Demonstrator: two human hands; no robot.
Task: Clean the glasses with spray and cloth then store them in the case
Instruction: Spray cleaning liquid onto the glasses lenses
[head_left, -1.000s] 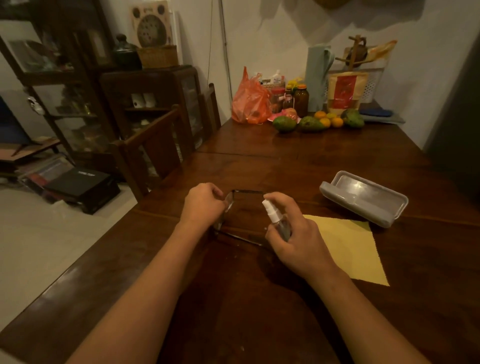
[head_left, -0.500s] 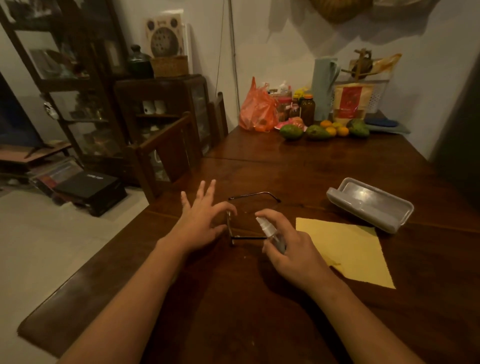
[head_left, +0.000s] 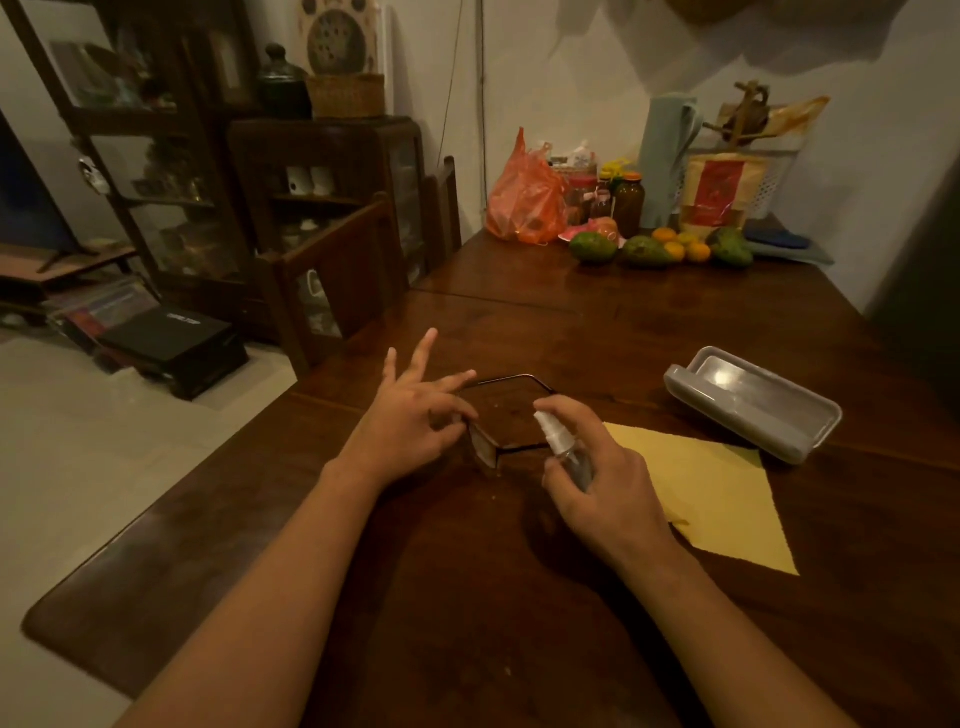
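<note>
Thin dark-framed glasses (head_left: 485, 449) stand on the wooden table (head_left: 597, 322) with their temples unfolded toward the far side. My left hand (head_left: 410, 421) pinches the frame's front between thumb and forefinger, the other fingers spread upward. My right hand (head_left: 597, 483) grips a small clear spray bottle (head_left: 563, 449) with a white nozzle pointing at the lenses, forefinger on the pump. A yellow cloth (head_left: 711, 493) lies flat to the right. The grey glasses case (head_left: 753, 402) lies open beyond the cloth.
Fruit (head_left: 644, 252), jars and an orange plastic bag (head_left: 524, 200) crowd the table's far end. A wooden chair (head_left: 337, 270) stands at the left edge, with dark cabinets (head_left: 171, 156) behind it. A black box (head_left: 171, 345) sits on the floor.
My left hand went from closed around the glasses to a thumb-and-finger pinch with the other fingers spread. The glasses turned so the lenses face the spray bottle. The camera tilted slightly.
</note>
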